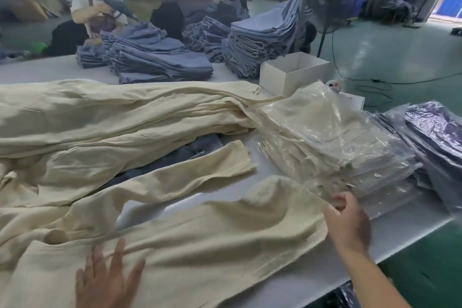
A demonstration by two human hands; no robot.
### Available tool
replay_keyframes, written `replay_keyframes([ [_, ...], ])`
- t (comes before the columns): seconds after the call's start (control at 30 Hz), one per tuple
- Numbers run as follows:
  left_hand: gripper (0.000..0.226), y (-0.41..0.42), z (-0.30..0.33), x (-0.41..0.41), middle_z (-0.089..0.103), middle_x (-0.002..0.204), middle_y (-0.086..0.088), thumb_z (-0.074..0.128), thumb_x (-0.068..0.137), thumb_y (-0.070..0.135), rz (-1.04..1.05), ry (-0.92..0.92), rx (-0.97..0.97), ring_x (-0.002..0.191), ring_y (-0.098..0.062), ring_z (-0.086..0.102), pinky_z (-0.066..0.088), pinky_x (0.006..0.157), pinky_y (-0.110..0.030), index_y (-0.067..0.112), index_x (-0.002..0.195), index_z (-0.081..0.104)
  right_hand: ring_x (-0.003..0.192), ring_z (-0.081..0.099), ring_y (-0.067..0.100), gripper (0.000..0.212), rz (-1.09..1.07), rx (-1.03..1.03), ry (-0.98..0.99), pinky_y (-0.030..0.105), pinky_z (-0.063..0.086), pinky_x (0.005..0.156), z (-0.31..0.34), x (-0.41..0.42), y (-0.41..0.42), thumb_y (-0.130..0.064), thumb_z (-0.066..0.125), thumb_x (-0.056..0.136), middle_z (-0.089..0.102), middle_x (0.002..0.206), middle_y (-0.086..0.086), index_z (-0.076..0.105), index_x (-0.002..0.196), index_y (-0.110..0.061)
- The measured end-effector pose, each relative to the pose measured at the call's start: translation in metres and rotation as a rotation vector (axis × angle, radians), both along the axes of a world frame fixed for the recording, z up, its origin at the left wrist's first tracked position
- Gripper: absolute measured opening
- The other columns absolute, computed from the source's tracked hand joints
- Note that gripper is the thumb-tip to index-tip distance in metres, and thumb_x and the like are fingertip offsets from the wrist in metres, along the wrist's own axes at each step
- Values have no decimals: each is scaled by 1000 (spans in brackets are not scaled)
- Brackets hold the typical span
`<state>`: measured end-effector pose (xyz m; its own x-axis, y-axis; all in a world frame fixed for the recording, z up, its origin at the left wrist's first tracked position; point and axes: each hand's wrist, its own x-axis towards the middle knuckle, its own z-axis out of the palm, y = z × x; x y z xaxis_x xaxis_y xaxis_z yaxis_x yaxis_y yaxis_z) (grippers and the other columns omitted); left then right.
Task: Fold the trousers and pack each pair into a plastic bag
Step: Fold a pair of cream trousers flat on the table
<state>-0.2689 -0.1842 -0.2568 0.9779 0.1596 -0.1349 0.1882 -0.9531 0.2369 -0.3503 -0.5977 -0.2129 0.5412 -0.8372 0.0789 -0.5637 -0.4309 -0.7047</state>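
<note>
A pair of cream trousers (200, 237) lay stretched across the near edge of the white table (390, 230), one leg running out to the right. The left hand (107, 280) rested flat on the cloth near the waist end, fingers spread and straight, gripping nothing. The right hand (347, 220) was at the far end of the leg, its thumb and fingers pinching the hem, right up against a stack of bagged cream trousers (332, 137) in clear plastic. Just beyond that stack, toward the table's right edge, sat bagged dark trousers (435, 130), also in plastic. Behind the spread pair, a long heap of loose cream trousers (112, 112) filled the left and middle of the table, with some dark blue cloth (190, 152) showing underneath it. A white open box (292, 72) stood farther back, and past it several piles of blue garments (160, 57) were stacked. Another person (97, 10) stood at the far side of those piles. A standing fan (327, 10) was on the green floor (400, 52) to the right.
</note>
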Motion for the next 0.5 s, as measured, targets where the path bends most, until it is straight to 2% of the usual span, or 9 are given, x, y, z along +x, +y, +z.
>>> replay_keyframes([
  [0.07,147,-1,-1,-3,13,159,-9,-33,29,91,42,-18,29,146,-27,14,11,117,-43,29,150,22,89,57,35,29,44,-240,20,42,50,70,-10,3,3,-4,64,78,62,102,14,61,106,-9],
  [0.17,141,1,-5,-4,12,160,-7,-37,37,86,90,-29,29,147,-27,12,6,118,-44,27,151,20,93,57,38,32,227,-566,-179,45,45,74,-7,17,29,-10,47,70,63,100,18,67,95,-5],
  [0.2,138,3,-8,-6,12,160,-7,-37,42,85,103,-36,31,146,-28,11,6,118,-45,24,151,21,93,57,36,33,340,-604,-236,43,43,75,-6,24,42,-13,45,70,64,100,15,67,94,-6],
  [0.27,131,5,-13,-13,16,159,-11,-33,51,84,160,-28,21,146,-30,13,7,117,-48,20,151,23,96,60,32,31,603,-600,-310,42,45,81,-10,41,68,-9,53,69,66,105,12,68,97,-8],
  [0.33,126,10,-20,-25,25,156,-13,-24,57,86,287,-42,-48,144,-32,19,8,114,-50,20,149,31,110,60,30,39,862,-540,-222,40,50,90,-25,57,97,-10,69,69,64,120,9,67,109,-12],
  [0.37,122,14,-26,-29,25,156,-13,-19,59,87,329,-39,-53,144,-32,18,8,114,-50,22,149,31,120,57,29,45,998,-522,-128,39,49,96,-31,64,110,-18,75,72,60,130,8,66,117,-16],
  [0.4,115,19,-33,-34,20,158,-10,-14,61,87,367,-6,-4,145,-30,13,6,115,-50,26,150,26,130,49,27,50,1116,-543,-29,37,41,105,-38,71,120,-28,74,78,53,140,7,62,126,-20],
  [0.47,95,31,-42,-38,3,161,-2,0,71,85,420,99,113,146,-25,-1,0,116,-49,36,152,8,145,26,21,55,1261,-638,159,35,11,117,-56,82,129,-48,53,92,27,157,3,44,144,-29],
  [0.5,88,37,-47,-39,-4,161,0,8,75,84,421,123,135,146,-25,-6,-1,116,-49,39,151,1,144,29,17,56,1287,-683,217,34,0,117,-64,87,128,-56,45,93,27,157,1,42,144,-33],
])
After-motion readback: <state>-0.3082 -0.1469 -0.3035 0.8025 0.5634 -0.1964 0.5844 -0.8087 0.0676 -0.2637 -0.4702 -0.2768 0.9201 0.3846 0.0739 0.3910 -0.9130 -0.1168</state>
